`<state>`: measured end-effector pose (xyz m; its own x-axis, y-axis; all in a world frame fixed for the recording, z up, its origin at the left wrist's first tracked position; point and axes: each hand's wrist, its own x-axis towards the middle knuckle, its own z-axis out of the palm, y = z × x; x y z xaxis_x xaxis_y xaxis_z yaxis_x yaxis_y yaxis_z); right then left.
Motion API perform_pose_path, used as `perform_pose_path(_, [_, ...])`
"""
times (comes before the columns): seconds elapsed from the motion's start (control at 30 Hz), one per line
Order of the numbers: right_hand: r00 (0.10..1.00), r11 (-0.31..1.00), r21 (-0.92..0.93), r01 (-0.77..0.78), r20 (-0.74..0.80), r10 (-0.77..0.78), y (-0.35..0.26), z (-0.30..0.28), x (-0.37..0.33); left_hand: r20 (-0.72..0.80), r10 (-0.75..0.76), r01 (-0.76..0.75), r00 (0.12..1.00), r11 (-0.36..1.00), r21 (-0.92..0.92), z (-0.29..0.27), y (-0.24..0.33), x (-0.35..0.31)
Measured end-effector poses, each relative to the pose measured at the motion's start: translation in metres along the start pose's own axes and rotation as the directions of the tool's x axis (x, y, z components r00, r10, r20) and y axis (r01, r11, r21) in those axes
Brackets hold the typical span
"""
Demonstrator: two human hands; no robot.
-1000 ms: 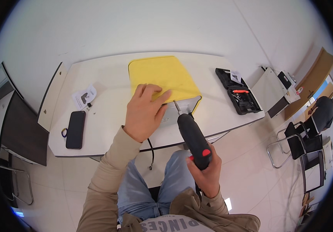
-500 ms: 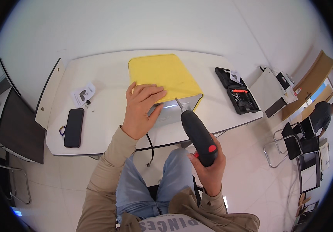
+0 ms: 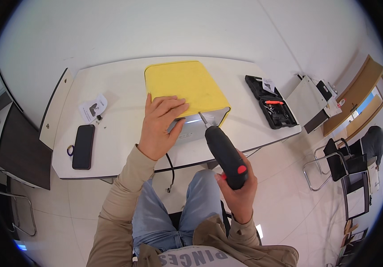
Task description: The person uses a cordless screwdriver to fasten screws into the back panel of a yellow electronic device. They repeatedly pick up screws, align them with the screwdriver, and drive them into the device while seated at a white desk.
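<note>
A box-shaped appliance with a yellow cover (image 3: 185, 82) and a grey front face (image 3: 191, 130) sits near the table's front edge. My left hand (image 3: 162, 124) grips its near top edge, fingers stretched over the yellow cover and thumb against the grey face. In my right hand (image 3: 241, 189) is a black cordless screwdriver (image 3: 222, 151) with red buttons. Its metal bit points up and left, with the tip at the box's near upper edge, right of my left fingers. Whether the tip sits in a screw is too small to tell.
On the white table (image 3: 116, 142) lie a phone (image 3: 83, 147), a ring-shaped item (image 3: 70, 150), a paper leaflet (image 3: 93, 108) and small loose parts at left. An open black tool case (image 3: 275, 107) lies at right. A power cord (image 3: 171, 171) hangs off the front edge.
The whole view has shifted slightly. Both hands keep their places on the box and the screwdriver, and the bit's tip stays at the box's edge.
</note>
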<state>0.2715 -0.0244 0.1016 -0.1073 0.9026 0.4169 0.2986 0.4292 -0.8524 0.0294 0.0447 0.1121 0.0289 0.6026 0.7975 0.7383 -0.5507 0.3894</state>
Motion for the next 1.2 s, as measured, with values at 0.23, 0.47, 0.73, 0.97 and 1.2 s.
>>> perform_pose_path(0.23, [1.0, 0.999, -0.032, 0.008, 0.005, -0.007, 0.005, 0.0, -0.002, -0.007, 0.009, -0.009, 1.0, 1.0, -0.003, 0.001, -0.001, -0.001])
perform_pose_path(0.47, [0.999, 1.0, -0.004, -0.021, 0.028, 0.021, -0.003, -0.004, 0.0, -0.014, 0.011, -0.011, 1.0, 1.0, 0.003, 0.002, -0.001, -0.001])
perform_pose_path(0.73, [0.997, 0.997, -0.03, -0.069, 0.028, 0.069, -0.005, -0.006, 0.001, -0.006, 0.036, -0.035, 0.999, 0.999, 0.017, 0.002, -0.003, 0.0])
perform_pose_path(0.97, [0.999, 0.998, -0.051, -0.038, 0.036, 0.04, -0.01, -0.006, 0.001, 0.058, 0.083, -0.089, 0.995, 0.989, 0.115, 0.002, 0.003, 0.009])
perform_pose_path(1.2, [0.999, 1.0, -0.026, -0.016, 0.042, 0.017, -0.01, -0.007, 0.002, 0.066, 0.171, -0.181, 0.983, 0.964, 0.193, 0.003, 0.002, 0.012])
